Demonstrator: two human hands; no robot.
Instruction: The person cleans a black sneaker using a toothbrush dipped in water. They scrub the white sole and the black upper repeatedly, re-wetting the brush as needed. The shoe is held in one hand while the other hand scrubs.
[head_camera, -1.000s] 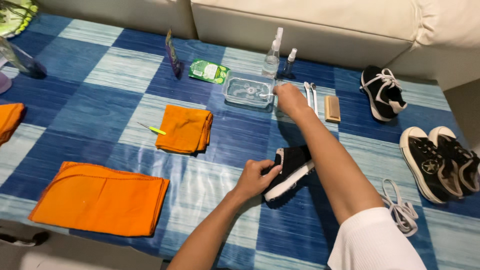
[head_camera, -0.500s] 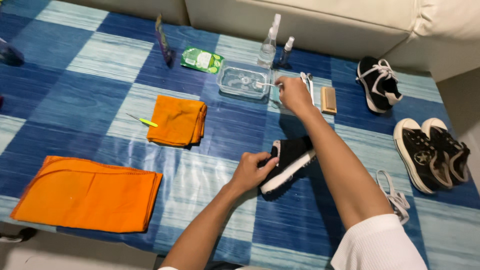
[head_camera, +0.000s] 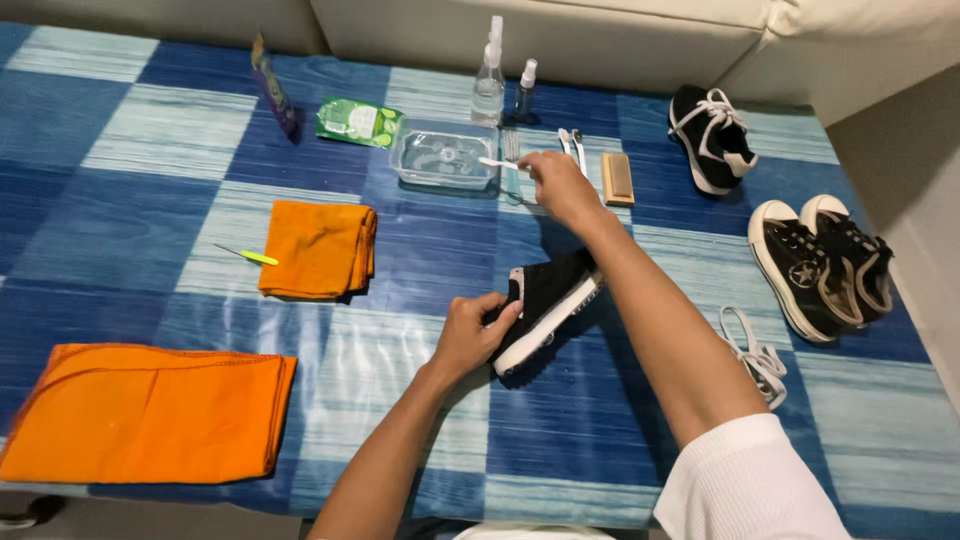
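Observation:
My left hand (head_camera: 475, 330) grips a black sneaker with a white sole (head_camera: 548, 300), holding it tilted on its side on the blue checked cloth (head_camera: 150, 230). My right hand (head_camera: 560, 185) is stretched out above it and pinches a small white brush (head_camera: 497, 163), whose head reaches over the rim of a clear plastic tub (head_camera: 440, 155). My right forearm crosses over the sneaker's heel and hides part of it.
Two spray bottles (head_camera: 490, 75) stand behind the tub, a wooden brush (head_camera: 617, 178) and white tools lie beside it. A green packet (head_camera: 358, 121), folded orange cloths (head_camera: 320, 250) (head_camera: 140, 410), a yellow-handled pick (head_camera: 250, 255), three more black sneakers (head_camera: 710, 135) (head_camera: 815, 260) and loose white laces (head_camera: 755, 350) lie around.
My right hand has picked up the small white brush and now holds its tip over the tub. The left hand keeps the sneaker in place; the view has shifted closer.

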